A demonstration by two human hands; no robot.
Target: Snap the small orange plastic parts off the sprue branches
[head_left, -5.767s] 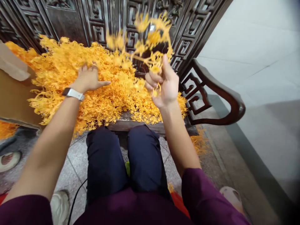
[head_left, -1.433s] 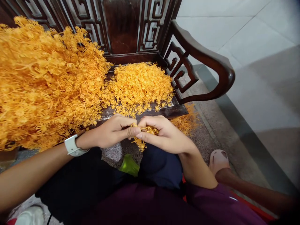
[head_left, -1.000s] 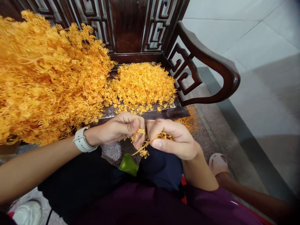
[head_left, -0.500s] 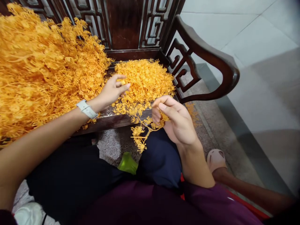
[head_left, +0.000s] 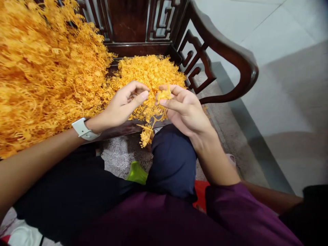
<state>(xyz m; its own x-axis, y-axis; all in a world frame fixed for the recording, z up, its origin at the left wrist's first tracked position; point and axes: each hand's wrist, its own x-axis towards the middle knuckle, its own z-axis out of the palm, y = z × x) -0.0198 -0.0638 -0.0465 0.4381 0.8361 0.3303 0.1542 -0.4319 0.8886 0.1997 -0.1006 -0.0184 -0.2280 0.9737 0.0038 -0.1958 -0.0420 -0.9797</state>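
My right hand (head_left: pixel 184 109) pinches an orange plastic sprig (head_left: pixel 153 119) between thumb and fingers; its branches hang down toward my knee. My left hand (head_left: pixel 123 104), a white watch on its wrist, is beside it with fingers curled and apart, fingertips close to the sprig's top, holding nothing I can see. Behind both hands, a small heap of loose orange pieces (head_left: pixel 151 70) lies on the dark wooden bench seat (head_left: pixel 128 126). A big mound of uncut orange sprigs (head_left: pixel 46 71) fills the bench to the left.
The bench's carved back (head_left: pixel 133 20) and curved armrest (head_left: pixel 230 58) frame the heaps. My dark-trousered knees (head_left: pixel 171 160) sit below, with a green object (head_left: pixel 137 172) on the speckled floor between them. Another person's arm (head_left: pixel 269 198) shows at lower right. Pale tiled wall on the right.
My left hand came back from the small heap to the sprig. My right hand lifted the sprig up over the bench edge.
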